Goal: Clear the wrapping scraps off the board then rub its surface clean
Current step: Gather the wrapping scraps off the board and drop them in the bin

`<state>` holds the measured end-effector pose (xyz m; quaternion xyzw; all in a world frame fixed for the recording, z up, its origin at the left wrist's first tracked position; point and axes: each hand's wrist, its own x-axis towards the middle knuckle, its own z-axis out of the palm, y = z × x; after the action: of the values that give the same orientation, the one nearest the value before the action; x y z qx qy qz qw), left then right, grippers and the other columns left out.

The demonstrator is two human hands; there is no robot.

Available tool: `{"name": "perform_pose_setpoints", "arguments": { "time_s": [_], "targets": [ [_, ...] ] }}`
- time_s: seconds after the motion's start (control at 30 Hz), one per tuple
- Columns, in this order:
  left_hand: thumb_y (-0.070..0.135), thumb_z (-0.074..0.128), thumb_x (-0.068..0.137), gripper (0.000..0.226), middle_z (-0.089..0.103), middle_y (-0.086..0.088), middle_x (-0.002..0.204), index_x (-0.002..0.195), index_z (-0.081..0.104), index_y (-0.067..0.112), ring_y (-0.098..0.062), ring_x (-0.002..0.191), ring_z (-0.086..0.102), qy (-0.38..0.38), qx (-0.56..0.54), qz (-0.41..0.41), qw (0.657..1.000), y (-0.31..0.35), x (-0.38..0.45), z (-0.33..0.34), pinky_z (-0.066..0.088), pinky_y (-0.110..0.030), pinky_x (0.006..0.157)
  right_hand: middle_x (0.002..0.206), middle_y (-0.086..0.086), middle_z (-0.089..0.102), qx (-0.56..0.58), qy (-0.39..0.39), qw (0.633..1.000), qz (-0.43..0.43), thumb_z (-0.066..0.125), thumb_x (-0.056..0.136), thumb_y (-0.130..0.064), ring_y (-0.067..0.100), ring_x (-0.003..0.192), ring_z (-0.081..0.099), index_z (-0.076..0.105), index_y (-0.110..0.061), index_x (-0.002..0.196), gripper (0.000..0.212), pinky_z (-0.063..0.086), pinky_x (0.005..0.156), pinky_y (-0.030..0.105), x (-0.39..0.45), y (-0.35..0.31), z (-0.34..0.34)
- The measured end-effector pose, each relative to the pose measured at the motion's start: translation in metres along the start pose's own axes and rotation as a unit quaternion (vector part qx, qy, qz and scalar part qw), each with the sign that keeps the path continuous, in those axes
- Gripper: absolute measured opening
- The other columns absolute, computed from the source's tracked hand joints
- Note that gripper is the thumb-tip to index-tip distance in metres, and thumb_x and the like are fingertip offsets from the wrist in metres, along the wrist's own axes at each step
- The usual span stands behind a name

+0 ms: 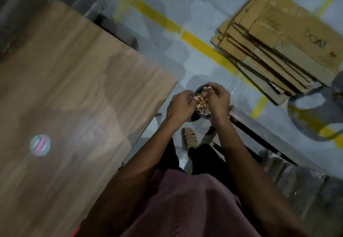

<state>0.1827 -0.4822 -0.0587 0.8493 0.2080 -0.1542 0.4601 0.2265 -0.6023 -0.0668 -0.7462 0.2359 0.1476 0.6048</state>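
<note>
Scraps (201, 105) of wrapping are piling up in a small dark bin (199, 90) standing on the grey floor (167, 32), just right of the board's near-right corner, and both hands are hanging over its mouth. The left hand (181, 105) is curling loosely above the rim, its fingers bent inward, though whether anything is pinched in them I cannot tell through the blur. The right hand (218, 100) is hooking over the far side, its fingertips (208, 88) drawn together as if shedding or pressing down bits of paper; what they are gripping, if anything, is not clear. Keeping both hands right over the bin looks like a way of stopping pieces from spilling onto the floor. The board (74, 97) is lying flat to the left, looking bare of scraps in this blurred view, with one round sticker-like patch (40, 145) at its near-left. Flattened cardboard (278, 41) is lying stacked at the far right. Rubbing the surface seems to be what remains.
</note>
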Motion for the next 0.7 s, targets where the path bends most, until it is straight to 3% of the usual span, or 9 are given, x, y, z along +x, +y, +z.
{"name": "perform_pose_setpoints", "arguments": {
  "time_s": [0.07, 0.17, 0.4, 0.6, 0.7],
  "targets": [
    [0.023, 0.061, 0.099, 0.03, 0.074, -0.007, 0.119, 0.127, 0.069, 0.014, -0.022, 0.109, 0.069, 0.064, -0.041, 0.012, 0.997, 0.009, -0.028, -0.025, 0.056, -0.039, 0.094, 0.098, 0.006, 0.076, -0.007, -0.048, 0.998, -0.028, 0.058, 0.1, -0.011, 0.01, 0.08, 0.073, 0.071, -0.009, 0.117, 0.021, 0.06, 0.086, 0.035, -0.032, -0.019, 0.004],
    [0.018, 0.061, 0.1, 0.027, 0.074, -0.005, 0.118, 0.125, 0.07, 0.013, -0.015, 0.106, 0.068, 0.158, -0.107, 0.03, 0.981, 0.015, -0.072, -0.053, 0.053, -0.027, 0.093, 0.103, 0.006, 0.077, -0.026, -0.141, 0.986, -0.087, 0.057, 0.1, -0.012, 0.023, 0.089, 0.075, 0.07, -0.015, 0.115, 0.02, 0.06, 0.086, 0.042, -0.073, -0.045, 0.011],
    [0.015, 0.064, 0.1, 0.022, 0.071, 0.006, 0.104, 0.118, 0.074, 0.01, -0.003, 0.095, 0.064, 0.353, -0.227, 0.004, 0.908, -0.01, -0.171, -0.095, 0.045, -0.006, 0.078, 0.1, 0.006, 0.078, -0.044, -0.293, 0.936, -0.189, 0.057, 0.098, -0.009, 0.013, 0.077, 0.071, 0.07, -0.017, 0.112, 0.02, 0.052, 0.07, 0.024, -0.157, -0.096, 0.047],
    [0.017, 0.065, 0.099, 0.021, 0.073, 0.006, 0.109, 0.116, 0.075, 0.013, -0.007, 0.101, 0.066, 0.473, -0.263, -0.039, 0.84, -0.054, -0.249, -0.132, 0.043, -0.002, 0.08, 0.098, 0.007, 0.078, -0.082, -0.423, 0.877, -0.214, 0.057, 0.098, -0.008, 0.015, 0.077, 0.07, 0.07, -0.019, 0.108, 0.019, 0.05, 0.067, 0.021, -0.23, -0.091, 0.099],
    [0.019, 0.065, 0.098, 0.021, 0.075, 0.004, 0.11, 0.116, 0.075, 0.013, -0.008, 0.104, 0.068, 0.517, -0.276, -0.057, 0.808, -0.088, -0.291, -0.15, 0.049, -0.015, 0.089, 0.101, 0.012, 0.076, -0.098, -0.476, 0.847, -0.216, 0.055, 0.1, -0.006, 0.017, 0.081, 0.07, 0.07, -0.014, 0.11, 0.019, 0.05, 0.062, 0.016, -0.275, -0.074, 0.129]
  ]
}}
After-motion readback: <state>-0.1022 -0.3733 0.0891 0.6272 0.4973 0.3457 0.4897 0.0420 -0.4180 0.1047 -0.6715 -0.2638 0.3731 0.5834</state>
